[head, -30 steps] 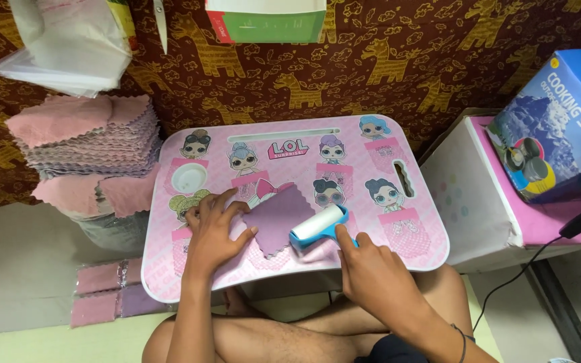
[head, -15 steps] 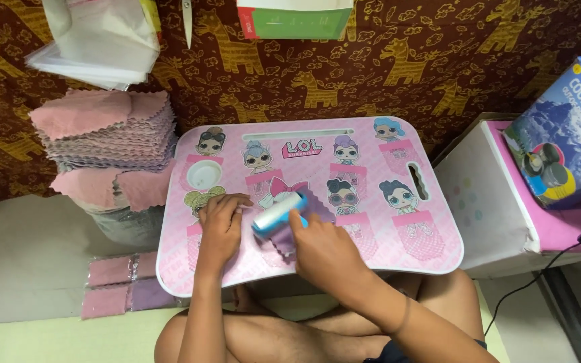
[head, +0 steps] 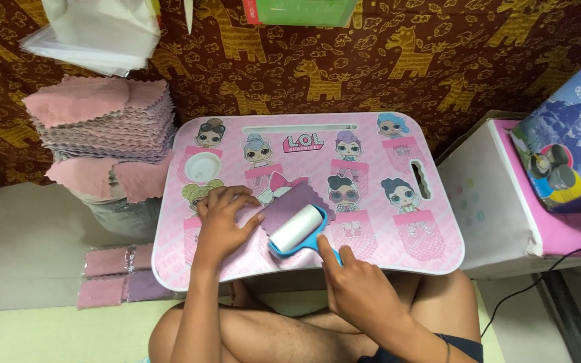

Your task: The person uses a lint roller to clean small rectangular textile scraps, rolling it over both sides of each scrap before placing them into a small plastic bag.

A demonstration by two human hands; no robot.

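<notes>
Right hand (head: 361, 286) grips lint roller (head: 297, 230) mid-cloth; left hand (head: 223, 225), spread flat, pins purple cloth (head: 290, 205); stack (head: 105, 121) apparently remains.

One head-worn camera looks steeply down, fairly near, at the pink lap table (head: 398, 222) before the patterned cloth wall (head: 438, 67).

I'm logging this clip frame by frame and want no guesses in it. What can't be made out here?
Head view only:
- The lint roller handle: mostly covered by the right hand.
- The purple cloth: partly under the left hand and the roller.
- The green box and white bags: cut off by the top edge.
- The blue box: cut off by the right edge.
</notes>
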